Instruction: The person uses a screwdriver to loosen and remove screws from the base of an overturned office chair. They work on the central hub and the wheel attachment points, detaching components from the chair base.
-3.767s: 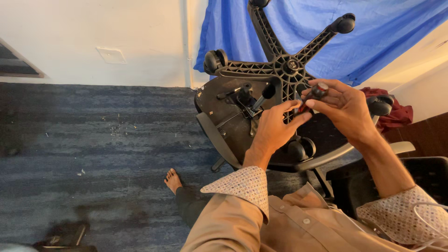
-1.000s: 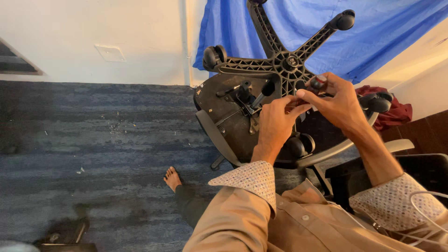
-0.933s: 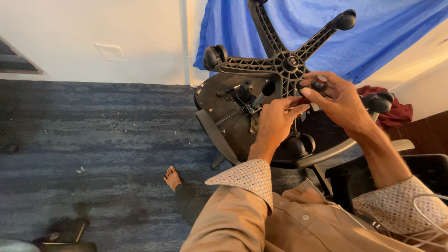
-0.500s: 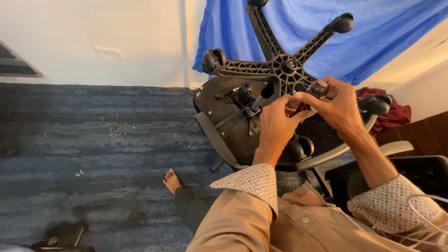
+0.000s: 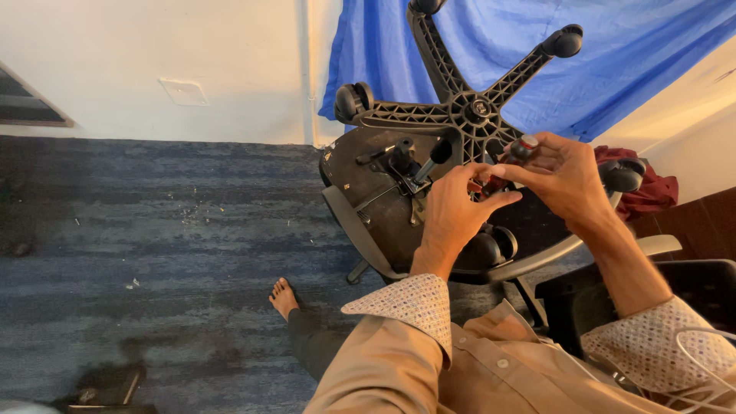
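Since half a second ago our hands have shifted only slightly; both stay raised over the upturned chair, our right hand (image 5: 571, 180) a little lower. Nearest us we see our tan shirt front and patterned cuffs, with a white cable (image 5: 701, 360) looping past the right cuff. Our bare foot (image 5: 282, 297) rests on the blue-grey carpet (image 5: 153, 245).

Our left hand (image 5: 452, 211) is curled, its fingertips pinching the lower end of a small screwdriver (image 5: 512, 157); what exactly they pinch we cannot tell. Our right hand closes around that screwdriver's dark handle with its red end cap, thumb and fingers wrapped on it.

Just beyond, the black office chair (image 5: 383, 192) lies upside down, its five-armed caster base (image 5: 468, 107) pointing up. Behind it hang a blue cloth (image 5: 613, 54) and a white wall (image 5: 153, 61); a dark red cloth (image 5: 648, 188) lies to the right.
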